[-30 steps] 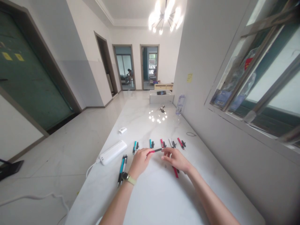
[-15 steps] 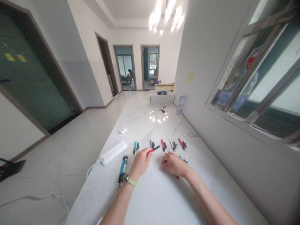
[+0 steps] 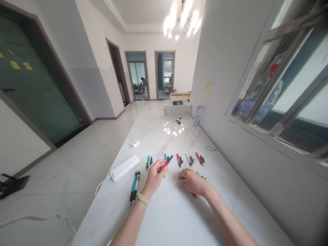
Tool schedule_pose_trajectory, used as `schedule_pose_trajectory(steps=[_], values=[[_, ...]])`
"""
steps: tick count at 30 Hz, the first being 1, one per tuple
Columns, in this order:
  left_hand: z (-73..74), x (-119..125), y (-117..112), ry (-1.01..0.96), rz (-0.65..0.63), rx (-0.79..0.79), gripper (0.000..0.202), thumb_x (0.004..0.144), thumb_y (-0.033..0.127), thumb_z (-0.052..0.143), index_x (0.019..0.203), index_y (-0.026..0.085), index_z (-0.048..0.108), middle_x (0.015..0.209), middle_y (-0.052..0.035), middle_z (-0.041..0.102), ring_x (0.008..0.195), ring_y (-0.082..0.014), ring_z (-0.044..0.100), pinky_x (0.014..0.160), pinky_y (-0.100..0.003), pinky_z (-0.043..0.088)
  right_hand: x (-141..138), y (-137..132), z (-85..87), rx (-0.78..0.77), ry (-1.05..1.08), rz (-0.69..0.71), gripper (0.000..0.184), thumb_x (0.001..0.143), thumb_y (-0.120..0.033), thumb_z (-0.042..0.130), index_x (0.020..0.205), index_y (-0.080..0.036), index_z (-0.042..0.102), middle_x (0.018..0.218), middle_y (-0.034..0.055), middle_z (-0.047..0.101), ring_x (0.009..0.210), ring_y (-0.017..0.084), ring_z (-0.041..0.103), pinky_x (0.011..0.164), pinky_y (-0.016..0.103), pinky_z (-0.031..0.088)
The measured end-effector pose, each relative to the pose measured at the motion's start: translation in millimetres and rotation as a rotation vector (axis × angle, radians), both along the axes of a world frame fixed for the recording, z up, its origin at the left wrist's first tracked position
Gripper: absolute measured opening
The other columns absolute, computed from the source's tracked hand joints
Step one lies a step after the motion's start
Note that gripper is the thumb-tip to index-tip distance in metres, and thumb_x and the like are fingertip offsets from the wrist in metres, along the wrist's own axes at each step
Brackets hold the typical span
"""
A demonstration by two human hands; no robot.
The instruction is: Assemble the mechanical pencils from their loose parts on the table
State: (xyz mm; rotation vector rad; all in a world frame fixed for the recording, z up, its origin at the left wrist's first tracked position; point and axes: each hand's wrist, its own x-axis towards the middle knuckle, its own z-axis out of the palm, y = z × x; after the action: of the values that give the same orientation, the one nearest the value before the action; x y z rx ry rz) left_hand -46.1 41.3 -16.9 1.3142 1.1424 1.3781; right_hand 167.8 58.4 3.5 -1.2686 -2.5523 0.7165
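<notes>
Pinching red pen [image 3: 166,163], phone [image 3: 177,102] atop box [image 3: 178,109]

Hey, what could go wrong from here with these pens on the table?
The pen pinched in the left hand is right beside the row of pens, so it might knock them out of line. The red pen under the right hand could roll away if nudged.

Bright chandelier [image 3: 181,20] glare spots the tabletop [image 3: 153,136]; edges bow wide-angle.
</notes>
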Motion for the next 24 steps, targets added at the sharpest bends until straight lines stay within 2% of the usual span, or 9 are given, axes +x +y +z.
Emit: schedule_pose_trajectory(steps=[6, 12, 16, 24], values=[[8.4, -2, -3, -0.183, -0.031, -0.123, 0.027, 0.079, 0.034, 0.068, 0.099, 0.017, 0.06, 0.086, -0.0031, 0.064, 0.051, -0.0047, 0.047, 0.048, -0.018, 0.035, 11, 0, 4.1, -0.078, -0.028, -0.037, 0.028, 0.07, -0.012, 0.061, 0.094, -0.02, 0.071, 0.094, 0.0067, 0.064, 0.088, 0.019, 0.058, 0.076, 0.024, 0.042], [10.4, 0, -4, -0.249, -0.035, -0.151, 0.022, 0.074, 0.026, 0.067, 0.092, 0.018, 0.057, 0.075, 0.0016, 0.059, 0.053, -0.0055, 0.046, 0.045, -0.016, 0.028, 11, 1, -3.2, -0.077, -0.065, -0.045, 0.031, 0.073, -0.004, 0.052, 0.092, -0.019, 0.072, 0.089, 0.0065, 0.064, 0.086, 0.017, 0.058, 0.074, 0.023, 0.041], [6.6, 1, -3, -0.258, -0.046, -0.151, 0.019, 0.072, 0.022, 0.064, 0.088, 0.019, 0.055, 0.07, 0.0039, 0.056, 0.051, -0.0054, 0.044, 0.044, -0.017, 0.024, 13, 1, -4.6, -0.076, -0.044, -0.063, 0.032, 0.071, -0.003, 0.053, 0.092, -0.019, 0.072, 0.093, 0.007, 0.063, 0.085, 0.017, 0.059, 0.074, 0.023, 0.042], [5.3, 0, -4, -0.2, -0.004, -0.117, 0.016, 0.074, 0.024, 0.065, 0.079, 0.018, 0.052, 0.062, 0.0058, 0.05, 0.051, -0.0057, 0.04, 0.046, -0.016, 0.025, 18, 0, -4.0, -0.116, -0.048, -0.076, 0.032, 0.069, -0.005, 0.057, 0.094, -0.02, 0.072, 0.096, 0.0065, 0.061, 0.079, 0.016, 0.059, 0.071, 0.023, 0.042]])
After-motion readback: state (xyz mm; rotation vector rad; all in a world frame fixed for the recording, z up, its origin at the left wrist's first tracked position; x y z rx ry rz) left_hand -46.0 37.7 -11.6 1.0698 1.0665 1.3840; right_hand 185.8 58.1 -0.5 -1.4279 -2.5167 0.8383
